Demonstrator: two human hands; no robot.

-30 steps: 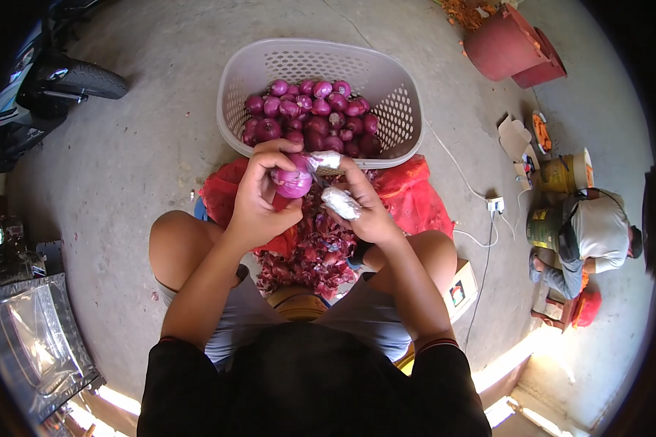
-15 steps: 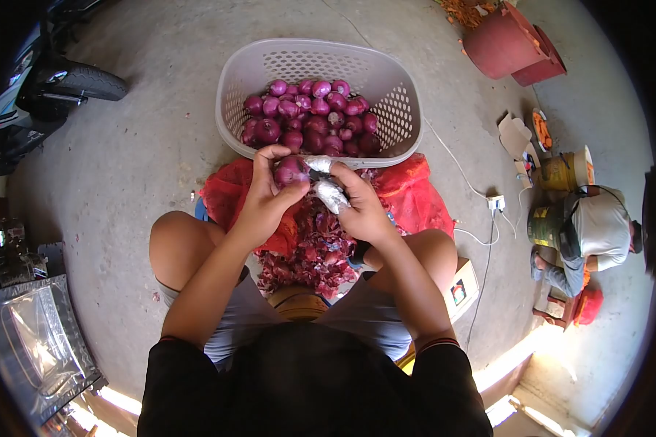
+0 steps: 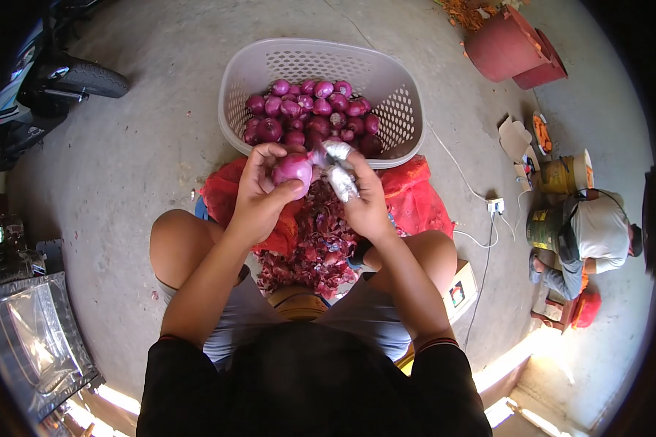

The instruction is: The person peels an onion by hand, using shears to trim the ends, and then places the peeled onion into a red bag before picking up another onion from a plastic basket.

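The left hand is closed round a red onion, with its fingers and thumb on the sides. The onion is up in front of the basket, over a pile of skins. The right hand is just beside it, and its thumb and one finger are wrapped in shiny white stuff. It is blurry there, so I can't tell if that hand grips anything. A purple bit sticks out at the onion's end, maybe loose skin coming off. The onion looks smooth, round and shiny, so most of it seems bare. The skins look thin, dry and crinkly. Red net cloth lies by them. The basket is hard, with lots of little holes, and holds many round onions. A person sits bent over, well apart.
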